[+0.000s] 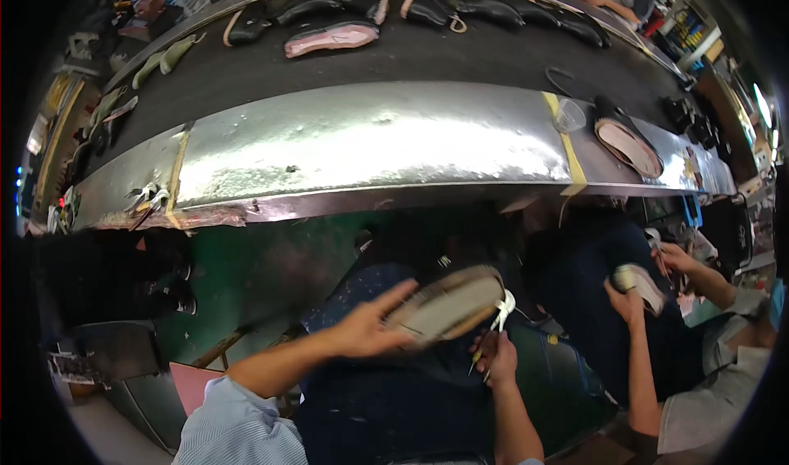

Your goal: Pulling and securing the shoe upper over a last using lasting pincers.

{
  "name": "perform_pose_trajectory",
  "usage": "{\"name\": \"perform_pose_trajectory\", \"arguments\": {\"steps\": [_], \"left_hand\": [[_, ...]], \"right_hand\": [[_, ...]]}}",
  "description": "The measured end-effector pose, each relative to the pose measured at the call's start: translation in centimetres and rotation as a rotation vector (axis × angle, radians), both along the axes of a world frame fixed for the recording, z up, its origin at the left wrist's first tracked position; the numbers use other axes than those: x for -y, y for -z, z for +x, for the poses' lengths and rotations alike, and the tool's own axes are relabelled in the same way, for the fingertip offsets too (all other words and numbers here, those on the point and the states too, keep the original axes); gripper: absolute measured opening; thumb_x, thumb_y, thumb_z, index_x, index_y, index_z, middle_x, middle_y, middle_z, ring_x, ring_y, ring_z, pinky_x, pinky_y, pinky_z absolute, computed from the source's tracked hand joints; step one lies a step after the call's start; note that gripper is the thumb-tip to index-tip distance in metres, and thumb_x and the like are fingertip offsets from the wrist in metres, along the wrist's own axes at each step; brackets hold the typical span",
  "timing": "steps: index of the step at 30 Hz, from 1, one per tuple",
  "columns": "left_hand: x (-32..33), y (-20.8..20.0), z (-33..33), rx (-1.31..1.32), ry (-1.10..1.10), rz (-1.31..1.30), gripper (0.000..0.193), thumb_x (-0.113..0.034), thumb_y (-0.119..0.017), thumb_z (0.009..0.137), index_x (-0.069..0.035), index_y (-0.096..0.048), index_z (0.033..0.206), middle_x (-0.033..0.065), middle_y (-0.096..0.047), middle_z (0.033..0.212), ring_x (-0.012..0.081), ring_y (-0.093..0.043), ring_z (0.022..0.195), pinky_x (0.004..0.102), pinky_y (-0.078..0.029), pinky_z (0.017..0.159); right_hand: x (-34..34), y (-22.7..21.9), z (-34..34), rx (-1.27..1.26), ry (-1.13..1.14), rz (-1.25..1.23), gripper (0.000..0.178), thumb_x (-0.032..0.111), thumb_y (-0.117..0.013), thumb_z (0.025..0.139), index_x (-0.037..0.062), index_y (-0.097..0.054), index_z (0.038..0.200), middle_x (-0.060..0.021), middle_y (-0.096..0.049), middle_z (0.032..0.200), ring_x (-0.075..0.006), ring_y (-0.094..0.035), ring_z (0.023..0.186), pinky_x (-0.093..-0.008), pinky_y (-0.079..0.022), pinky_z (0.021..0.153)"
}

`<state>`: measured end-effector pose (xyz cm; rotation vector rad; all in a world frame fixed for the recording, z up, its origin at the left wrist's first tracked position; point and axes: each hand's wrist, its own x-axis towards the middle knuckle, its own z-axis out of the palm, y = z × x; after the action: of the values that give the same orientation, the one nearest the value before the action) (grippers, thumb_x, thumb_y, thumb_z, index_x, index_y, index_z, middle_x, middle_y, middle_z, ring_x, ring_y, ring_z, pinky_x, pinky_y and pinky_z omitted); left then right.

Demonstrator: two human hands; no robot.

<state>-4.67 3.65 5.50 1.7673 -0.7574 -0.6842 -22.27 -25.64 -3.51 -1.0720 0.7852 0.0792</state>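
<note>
Above my lap, a shoe (448, 309) lies tilted with its pale bottom turned up, slightly blurred. My left hand (366, 327) grips its near left end, the fingers along the side. My right hand (499, 358) is closed around the handles of a pair of pincers (505, 307). Their bright metal head is up against the right end of the shoe, but I cannot tell whether the jaws hold its edge. Something thin and yellowish also shows by the right fingers.
Ahead runs a dark belt (345, 70) with several black shoes (485, 9) and a metal ledge (370, 144). Another shoe (629, 146) lies on the ledge at right, and pincers (148, 199) at left. Close on my right, a co-worker's hands (631, 305) hold a shoe and a tool.
</note>
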Motion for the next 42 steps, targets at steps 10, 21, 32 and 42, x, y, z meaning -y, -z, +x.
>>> {"name": "perform_pose_trajectory", "arguments": {"steps": [10, 21, 32, 42], "left_hand": [[4.5, -6.8, 7.2, 0.274, 0.681, 0.264, 0.061, -0.048, -0.065, 0.095, -0.001, -0.062, 0.134, 0.0232, -0.071, 0.112, 0.0398, -0.070, 0.098, 0.0445, -0.058, 0.083], [4.9, -7.3, 50.5, 1.421, -0.589, 0.771, 0.086, -0.053, -0.064, 0.092, 0.001, -0.036, 0.152, 0.0229, -0.026, 0.163, 0.0456, -0.024, 0.150, 0.0541, -0.027, 0.120], [1.0, -4.7, 44.7, 1.081, -0.295, 0.755, 0.045, -0.028, -0.051, 0.103, 0.004, -0.056, 0.135, 0.0194, -0.055, 0.138, 0.0411, -0.050, 0.127, 0.0465, -0.041, 0.107], [8.3, -7.5, 20.0, 0.552, -0.258, 0.119, 0.045, -0.009, -0.074, 0.083, 0.002, -0.062, 0.125, 0.0210, -0.070, 0.114, 0.0403, -0.068, 0.106, 0.0448, -0.052, 0.098]], "right_hand": [[-0.5, -1.3, -0.7, -0.006, -0.076, -0.316, 0.043, 0.043, -0.047, 0.107, 0.0013, -0.056, 0.115, -0.0126, -0.067, 0.078, -0.0134, -0.057, 0.051, -0.0244, -0.040, 0.039], [0.0, -1.2, 1.7, -0.066, -0.105, -0.111, 0.029, 0.027, -0.054, 0.105, -0.0018, -0.059, 0.106, -0.0128, -0.071, 0.081, -0.0137, -0.062, 0.056, -0.0273, -0.048, 0.050], [0.3, 0.1, 3.1, -0.012, -0.136, -0.104, 0.028, 0.026, -0.053, 0.106, 0.0003, -0.061, 0.113, -0.0078, -0.072, 0.089, -0.0107, -0.062, 0.065, -0.0243, -0.046, 0.052], [-0.3, -0.5, 1.8, -0.007, -0.114, -0.065, 0.030, 0.030, -0.053, 0.106, 0.0018, -0.062, 0.109, -0.0073, -0.072, 0.086, -0.0093, -0.057, 0.056, -0.0228, -0.043, 0.048]]}}
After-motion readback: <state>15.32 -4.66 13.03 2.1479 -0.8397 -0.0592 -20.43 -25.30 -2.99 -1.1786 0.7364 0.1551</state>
